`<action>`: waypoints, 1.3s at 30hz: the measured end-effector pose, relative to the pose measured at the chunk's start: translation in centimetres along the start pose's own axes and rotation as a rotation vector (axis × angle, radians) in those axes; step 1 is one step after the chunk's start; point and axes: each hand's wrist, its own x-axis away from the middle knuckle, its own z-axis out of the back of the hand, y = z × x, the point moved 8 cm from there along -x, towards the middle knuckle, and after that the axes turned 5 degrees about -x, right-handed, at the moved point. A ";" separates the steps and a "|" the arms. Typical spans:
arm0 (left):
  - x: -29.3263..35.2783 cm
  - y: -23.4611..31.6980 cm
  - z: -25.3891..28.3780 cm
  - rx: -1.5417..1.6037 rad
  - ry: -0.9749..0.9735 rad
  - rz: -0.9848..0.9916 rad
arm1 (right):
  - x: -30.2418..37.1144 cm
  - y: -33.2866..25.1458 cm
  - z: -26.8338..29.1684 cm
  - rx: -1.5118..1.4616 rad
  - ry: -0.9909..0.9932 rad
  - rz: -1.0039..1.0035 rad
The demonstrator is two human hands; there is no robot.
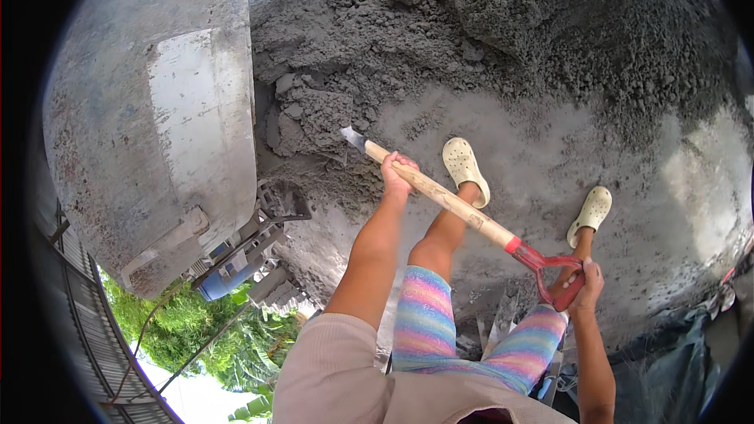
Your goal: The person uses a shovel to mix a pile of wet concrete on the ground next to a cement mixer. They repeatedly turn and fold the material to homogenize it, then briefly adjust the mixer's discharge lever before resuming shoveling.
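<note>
A shovel [440,195] with a pale wooden shaft and a red D-shaped grip slants across the view in front of me. My left hand [399,173] is closed around the shaft near its metal socket. At the other end, my right hand [585,288] wraps round the red D-grip beside my right leg. The socket points to the far left, where clumps of damp grey sand-like material [316,114] lie; the blade's outline is hard to make out among them. Beyond rises a large heap of the same grey material [503,20].
A big, worn grey metal drum-like body [118,110] stands at the left, with a frame and a blue part [229,276] below it. My feet wear cream clogs [463,169] on the dusty grey floor [526,165]. Dark sheeting [667,373] lies at the lower right.
</note>
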 end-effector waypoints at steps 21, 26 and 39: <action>25.2 -29.6 -33.2 -1.107 -0.177 -0.402 | 10.6 5.0 30.3 -0.511 -0.220 -1.224; 28.2 -28.8 -29.7 -0.709 -0.309 -0.122 | 16.6 -1.1 29.4 -0.667 0.082 -0.657; 26.9 -45.2 -18.2 -0.053 -0.153 0.650 | 23.4 -23.6 35.1 0.084 0.109 0.032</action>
